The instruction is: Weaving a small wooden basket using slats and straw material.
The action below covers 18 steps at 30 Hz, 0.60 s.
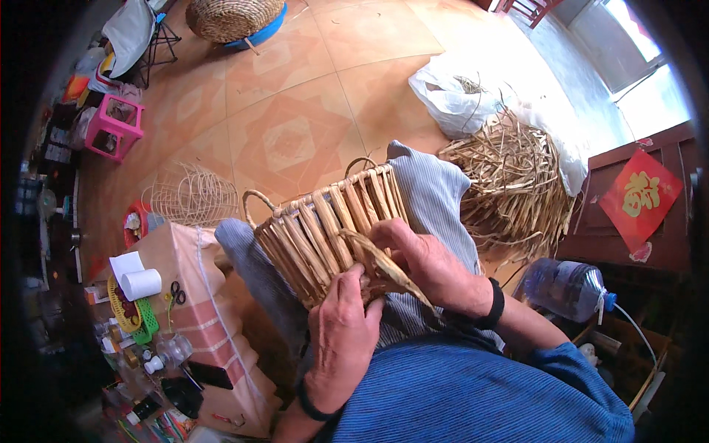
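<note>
A half-woven basket (325, 229) of flat, tan dried-plant strips rests tilted on my lap. Two small looped handles stand up along its far edge. My left hand (342, 332) grips the basket's near edge, fingers and thumb pressed together there. On the right side of that edge, my right hand (443, 273) has its fingers curled in against the strips. A loose, twisted strip (395, 272) passes between the two hands, its pointed end sticking out below my right fingers. My fingers cover the exact spot being worked.
To my left, a cloth-covered table (199, 295) carries scissors (176, 293), a paper roll (140, 284) and a phone (210, 374). A heap of dried strips (509, 177) lies at right, near a large water bottle (563, 289). A wire frame (196, 196) and pink stool (114, 127) stand left.
</note>
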Available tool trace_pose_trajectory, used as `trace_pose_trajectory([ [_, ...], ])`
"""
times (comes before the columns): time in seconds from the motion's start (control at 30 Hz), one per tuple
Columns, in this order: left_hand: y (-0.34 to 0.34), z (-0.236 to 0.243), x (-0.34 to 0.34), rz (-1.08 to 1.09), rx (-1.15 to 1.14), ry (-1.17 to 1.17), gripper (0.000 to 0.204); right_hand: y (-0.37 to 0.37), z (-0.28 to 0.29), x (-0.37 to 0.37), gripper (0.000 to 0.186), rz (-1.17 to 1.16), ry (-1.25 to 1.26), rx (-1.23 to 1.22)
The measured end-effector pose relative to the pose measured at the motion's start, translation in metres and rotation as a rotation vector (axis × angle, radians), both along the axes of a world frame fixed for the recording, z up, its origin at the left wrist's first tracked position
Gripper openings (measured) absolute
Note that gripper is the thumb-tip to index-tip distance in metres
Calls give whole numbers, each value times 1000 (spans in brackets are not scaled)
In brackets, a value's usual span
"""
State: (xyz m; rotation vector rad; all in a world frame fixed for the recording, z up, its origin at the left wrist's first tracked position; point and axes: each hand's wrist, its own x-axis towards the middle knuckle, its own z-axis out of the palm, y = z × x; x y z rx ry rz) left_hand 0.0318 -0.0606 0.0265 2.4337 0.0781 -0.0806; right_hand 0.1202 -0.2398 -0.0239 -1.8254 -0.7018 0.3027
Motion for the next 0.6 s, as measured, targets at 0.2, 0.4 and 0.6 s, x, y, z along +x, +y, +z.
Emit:
trace_pose_trajectory([
  [0.2,6,-6,-4,14,-34,132,50,5,0,-2,41,39,-61,-89],
  [0.4,7,-9,-6,36,-83,105,47,3,19,26,35,181,-221,-315],
  [0.6,3,-21,-14,-1,52,-123,51,8,32,43,30,281,-140,-279],
])
